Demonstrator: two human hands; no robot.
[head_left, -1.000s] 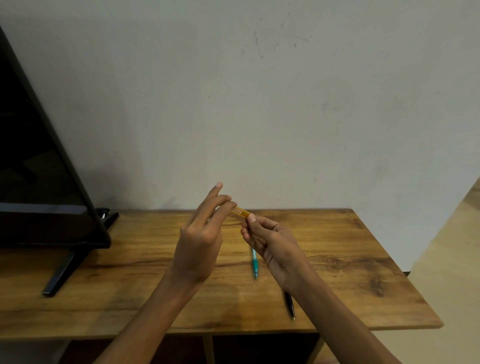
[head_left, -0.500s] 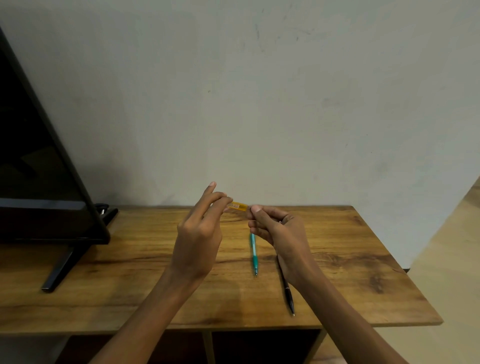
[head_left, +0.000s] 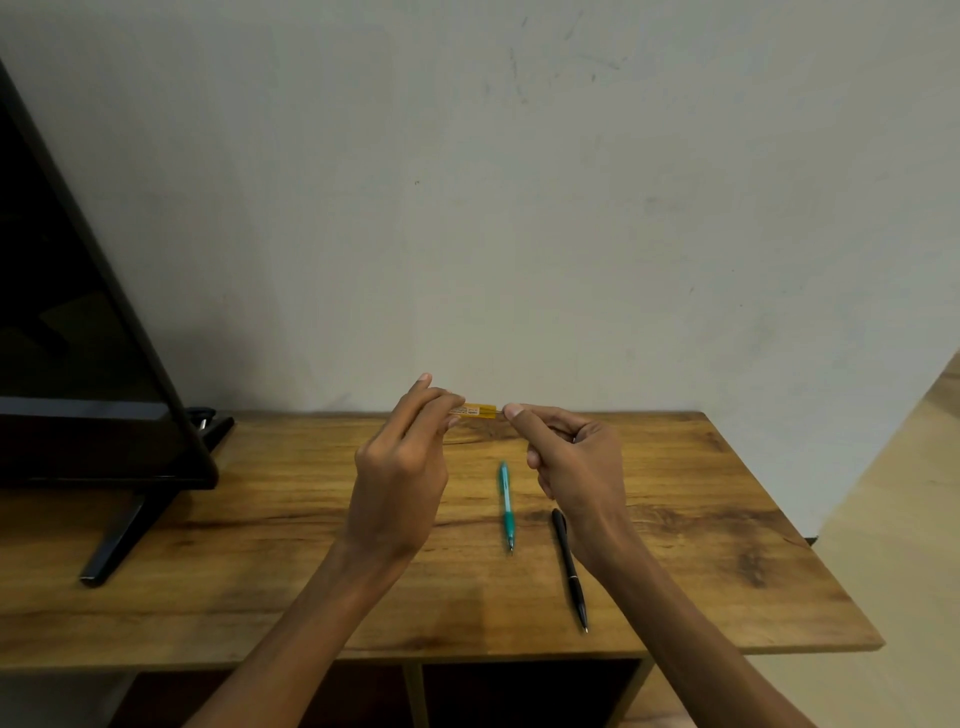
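Observation:
A small yellow tube (head_left: 477, 410) with a printed label hangs level above the wooden table (head_left: 260, 545), held between both hands. My left hand (head_left: 400, 467) pinches its left end with fingertips and thumb. My right hand (head_left: 576, 462) pinches its right end, the other fingers curled. Below the hands, a teal pen (head_left: 506, 505) and a black pen (head_left: 570, 569) lie on the table, tips pointing toward me.
A black flat screen (head_left: 78, 322) on a black stand (head_left: 119, 535) fills the left side of the table. A pale wall rises right behind the table. The table's right edge drops to a beige floor (head_left: 893, 519). Open shelf compartments sit under the tabletop.
Both hands with the yellow tube have shifted slightly away from me and the tube has turned from tilted to level. My right hand moved right, uncovering the black pen.

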